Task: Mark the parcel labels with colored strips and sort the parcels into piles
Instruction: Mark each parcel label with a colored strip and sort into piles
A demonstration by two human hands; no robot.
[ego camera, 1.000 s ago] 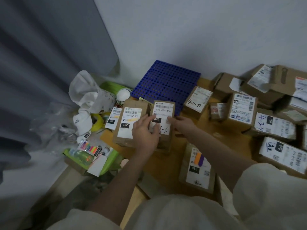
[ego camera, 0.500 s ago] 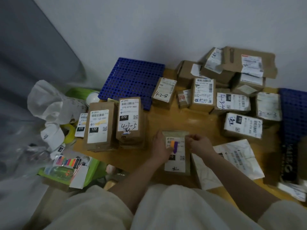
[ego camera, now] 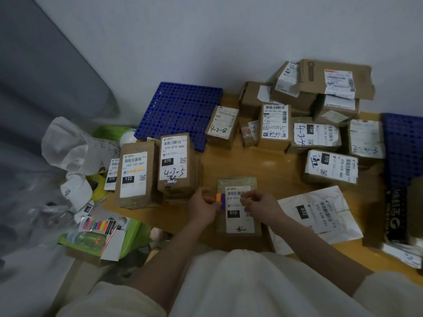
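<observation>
Currently the left hand pinches a pair of coloured strips, one orange and one purple, at the left edge of the label on the 010 parcel. The right hand has its fingertips curled at the label's upper right; whether it pinches anything cannot be told.

**Location.** The 010 parcel lies flat on the wooden surface, directly in front of the person, between the 070 stack on the left and a white mailer bag marked 032 on the right.

**Handling, as judged.**
- The strips appear thin, light and flexible. They will likely curl or stick to fingers; hold them by one end only and press flat onto the label.
- The 010 parcel looks like a flat padded envelope: light, slightly soft. Grip it by a long edge, clear of the label.
- The cardboard boxes look stiff and can be taken by opposite sides.
- The white mailer bag is probably limp and slippery; support it from beneath.

**Containers.**
- A green tray at lower left holds a sheet of multicoloured strips and a clear bottle.
- A white bag stands further left; its contents are not visible.
</observation>
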